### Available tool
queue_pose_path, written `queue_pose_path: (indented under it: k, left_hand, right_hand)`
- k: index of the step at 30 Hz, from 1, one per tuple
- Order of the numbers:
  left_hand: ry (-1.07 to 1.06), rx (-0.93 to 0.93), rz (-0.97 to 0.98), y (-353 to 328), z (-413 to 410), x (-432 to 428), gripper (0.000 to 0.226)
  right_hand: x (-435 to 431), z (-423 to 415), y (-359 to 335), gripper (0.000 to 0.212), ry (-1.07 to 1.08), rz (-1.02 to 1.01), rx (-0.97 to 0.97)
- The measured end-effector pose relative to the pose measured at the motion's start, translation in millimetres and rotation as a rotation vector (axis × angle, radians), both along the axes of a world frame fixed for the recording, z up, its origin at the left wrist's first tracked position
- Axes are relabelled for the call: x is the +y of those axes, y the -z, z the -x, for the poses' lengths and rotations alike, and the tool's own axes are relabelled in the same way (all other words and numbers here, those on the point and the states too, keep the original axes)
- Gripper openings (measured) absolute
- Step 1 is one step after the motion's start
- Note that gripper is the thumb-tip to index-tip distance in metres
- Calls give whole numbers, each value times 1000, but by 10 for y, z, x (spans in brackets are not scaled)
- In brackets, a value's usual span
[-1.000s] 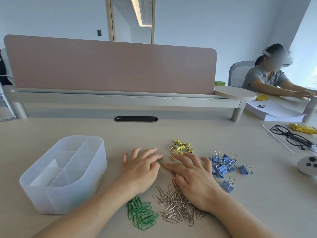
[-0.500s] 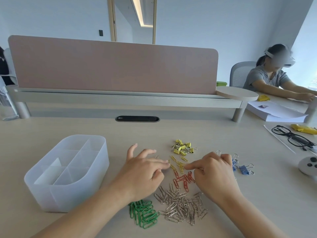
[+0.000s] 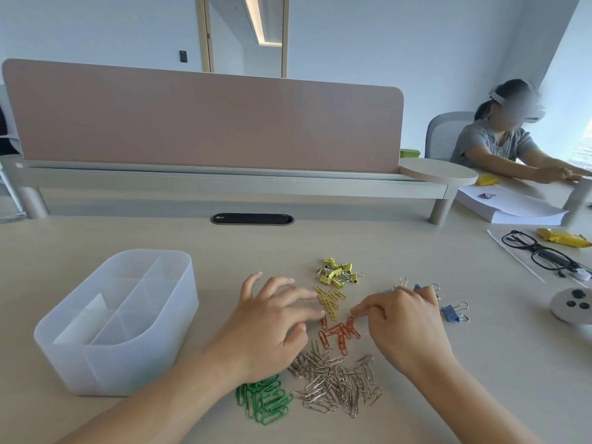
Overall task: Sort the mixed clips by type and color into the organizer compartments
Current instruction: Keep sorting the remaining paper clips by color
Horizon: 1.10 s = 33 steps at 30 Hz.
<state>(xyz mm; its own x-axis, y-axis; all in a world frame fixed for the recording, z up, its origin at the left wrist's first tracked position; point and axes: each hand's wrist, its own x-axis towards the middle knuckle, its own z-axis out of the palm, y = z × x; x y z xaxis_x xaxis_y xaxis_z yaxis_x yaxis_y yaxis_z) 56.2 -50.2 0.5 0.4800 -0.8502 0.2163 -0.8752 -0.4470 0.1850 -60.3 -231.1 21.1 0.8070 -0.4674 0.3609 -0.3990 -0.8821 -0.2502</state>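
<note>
The sort looked roughly half done, by my reading: the clips lay grouped by kind and colour on the worktop [image 3: 160,245], but none had reached the organizer [image 3: 105,370]. It stood at the near left, well apart from the piles, and every compartment that could be seen held nothing.

Six groups were laid out to its right:
- yellow binder clips [image 3: 338,276] farthest away
- yellow paper clips [image 3: 330,301] just nearer than those
- red paper clips [image 3: 339,334] in the middle
- silver paper clips [image 3: 336,382], a large loose heap on the near side
- green paper clips [image 3: 264,400] at the near left of that heap
- blue binder clips [image 3: 453,314] on the right, partly hidden behind the right hand

The left hand [image 3: 272,328] was spread, fingers apart and fairly straight. Its fingertips [image 3: 320,312] rested at the left edge of the yellow and red paper clips.

The right hand [image 3: 403,325] had its fingers curled, with forefinger and thumb drawn together just above the red group. I could not tell whether they pinched a clip or only nudged one.

The red and yellow paper clips lay very near each other, so that border probably needed tidying. What remained was the whole transfer: lifting each group into its own compartment without mixing them.
</note>
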Motion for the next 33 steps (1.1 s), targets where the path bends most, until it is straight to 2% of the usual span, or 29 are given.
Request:
queue_pose_path:
  k: [5,8,10,14,17,22,33]
  left_hand:
    - [51,6,-7,29,45,21,61]
    - [84,24,80,48,49,34,58]
    - [98,41,166,39,28,56,51]
    - [129,19,241,14,0,84,39]
    - [168,25,235,34,11,76,36]
    - [257,46,241,13,41,84,31]
    - [326,129,261,-15,73,89,34]
  right_hand:
    - [90,68,-101,48,-124,16,95]
    - [114,91,-128,49,-231,32,176]
    - [93,75,-96,49,-255,-23,166]
    - [-35,35,-9,25,-226,-225,5]
    - [-54,32,-1,5,-229,-300,71]
    - [-42,20,28,11,-249,-329,128]
    - [30,-43,145,9,-318,-444,-19]
